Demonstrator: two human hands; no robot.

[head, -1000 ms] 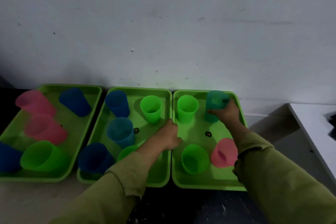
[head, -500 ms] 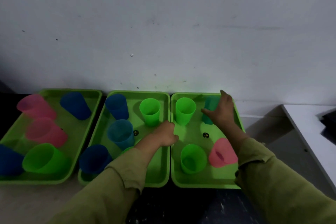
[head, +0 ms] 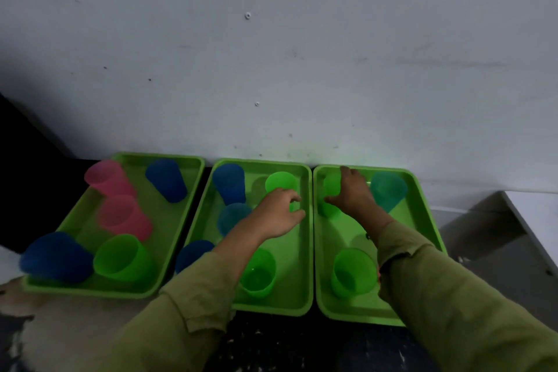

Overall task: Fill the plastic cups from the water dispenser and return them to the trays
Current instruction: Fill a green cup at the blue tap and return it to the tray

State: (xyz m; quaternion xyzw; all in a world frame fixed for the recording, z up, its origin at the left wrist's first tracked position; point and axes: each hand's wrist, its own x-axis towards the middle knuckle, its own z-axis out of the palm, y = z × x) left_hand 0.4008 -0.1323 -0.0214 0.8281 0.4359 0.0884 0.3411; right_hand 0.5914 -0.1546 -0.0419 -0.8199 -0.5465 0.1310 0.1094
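Observation:
Three green trays stand side by side against the wall: a left tray point(head: 90, 291), a middle tray point(head: 305, 251) and a right tray point(head: 428, 220). My left hand point(head: 276, 216) grips a green cup point(head: 280, 181) at the back right of the middle tray. My right hand point(head: 351, 195) curls round another green cup point(head: 330, 187) at the back left of the right tray. A teal cup point(head: 388, 190) stands free just right of that hand. No water dispenser is in view.
The left tray holds pink point(head: 123, 217), blue point(head: 166, 180) and green point(head: 122, 258) cups. Blue cups point(head: 229, 183) fill the middle tray's left side. Green cups point(head: 259, 273) point(head: 351, 272) stand at the front. A white ledge point(head: 537, 214) lies right; the wall point(head: 271, 69) is behind.
My right hand let go of the teal cup and moved left onto the green cup. My left hand left the tray rim and reached forward to the middle tray's green cup.

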